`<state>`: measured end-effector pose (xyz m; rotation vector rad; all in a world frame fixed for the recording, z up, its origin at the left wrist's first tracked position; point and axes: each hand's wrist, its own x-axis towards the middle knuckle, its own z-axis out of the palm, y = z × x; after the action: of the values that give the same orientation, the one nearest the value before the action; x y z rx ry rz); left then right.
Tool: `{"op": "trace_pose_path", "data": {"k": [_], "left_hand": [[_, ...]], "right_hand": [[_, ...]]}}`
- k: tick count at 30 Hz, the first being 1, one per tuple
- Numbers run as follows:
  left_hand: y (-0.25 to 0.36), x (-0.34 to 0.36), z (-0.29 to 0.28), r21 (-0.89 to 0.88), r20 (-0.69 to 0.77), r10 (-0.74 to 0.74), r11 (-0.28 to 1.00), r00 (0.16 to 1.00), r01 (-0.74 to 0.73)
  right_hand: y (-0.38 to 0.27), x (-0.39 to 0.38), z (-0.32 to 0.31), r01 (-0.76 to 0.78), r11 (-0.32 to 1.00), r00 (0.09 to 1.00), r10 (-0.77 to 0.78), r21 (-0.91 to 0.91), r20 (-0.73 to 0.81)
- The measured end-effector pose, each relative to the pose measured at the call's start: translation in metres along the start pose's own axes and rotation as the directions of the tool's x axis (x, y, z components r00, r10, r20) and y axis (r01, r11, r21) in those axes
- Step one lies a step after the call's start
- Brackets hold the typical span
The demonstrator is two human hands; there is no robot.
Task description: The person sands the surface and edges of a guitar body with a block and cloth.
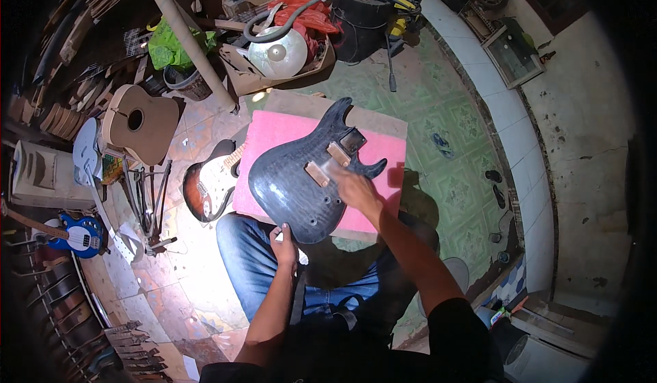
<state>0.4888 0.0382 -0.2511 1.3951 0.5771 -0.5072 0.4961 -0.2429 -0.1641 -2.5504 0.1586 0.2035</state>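
Observation:
A dark grey, glossy electric guitar body (287, 171) lies tilted across my lap and over a pink-topped board (263, 128). Bare wood shows in its two pickup cavities, and several small holes dot its lower right part. My left hand (283, 247) grips the near edge of the body, its thumb on the upper side. A small whitish patch shows by that thumb; I cannot make out what it is. Over the face of the body, near the pickup cavities, is my right hand (357, 191). Its fingers are smeared by motion, so anything under them is hidden.
Left of the board lies a sunburst electric guitar (198, 190); an unfinished acoustic guitar body (145, 120) stands behind it. A blue guitar (83, 237) is at far left. Beyond the board are a cardboard box (250, 81) and a black bucket (359, 31). Sandals (442, 145) lie right.

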Motion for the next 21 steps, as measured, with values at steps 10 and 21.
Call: {"op": "trace_pose_path", "data": {"k": [10, 21], "left_hand": [[0.01, -0.008, 0.005, -0.007, 0.009, -0.016, 1.0, 1.0, 0.016], [0.015, -0.009, 0.001, 0.094, 0.008, -0.062, 0.994, 0.998, 0.061]], "right_hand": [[0.013, -0.003, 0.005, 0.182, 0.982, 0.976, -0.186, -0.05, -0.111], [-0.018, -0.004, 0.0, -0.045, 0.988, 0.994, 0.03, -0.147, -0.104]]}}
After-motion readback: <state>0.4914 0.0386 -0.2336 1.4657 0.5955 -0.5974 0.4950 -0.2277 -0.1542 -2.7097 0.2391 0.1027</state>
